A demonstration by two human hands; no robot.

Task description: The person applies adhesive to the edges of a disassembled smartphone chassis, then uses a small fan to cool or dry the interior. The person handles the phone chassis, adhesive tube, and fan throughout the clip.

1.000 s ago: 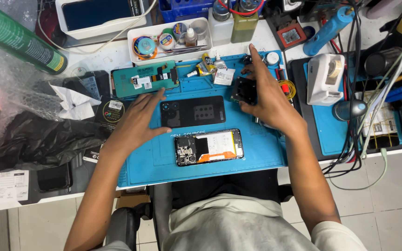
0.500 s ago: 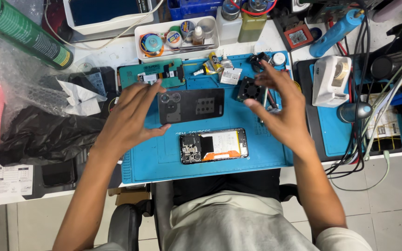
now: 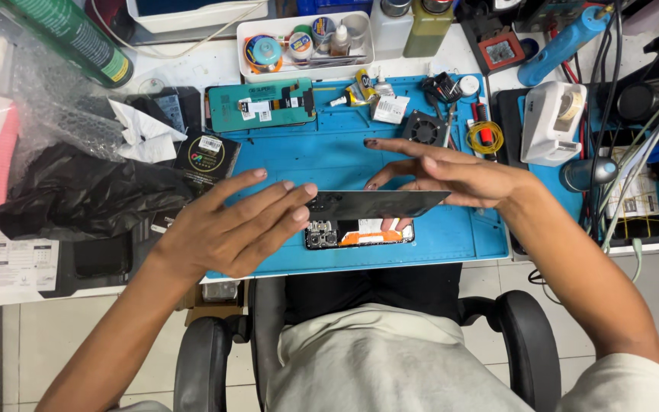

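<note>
Lifted off the blue mat (image 3: 451, 236) since a moment ago, the dark back cover (image 3: 379, 204) hangs edge-on above the opened phone (image 3: 360, 234), long axis left to right, pinched between my left hand (image 3: 234, 225) and right hand (image 3: 451, 175), fingers spread.

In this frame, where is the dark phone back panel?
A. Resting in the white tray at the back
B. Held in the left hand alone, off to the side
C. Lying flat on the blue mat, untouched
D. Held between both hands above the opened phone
D: the dark back panel is gripped at its ends by the left hand and right hand, raised over the opened phone on the blue mat.
</note>
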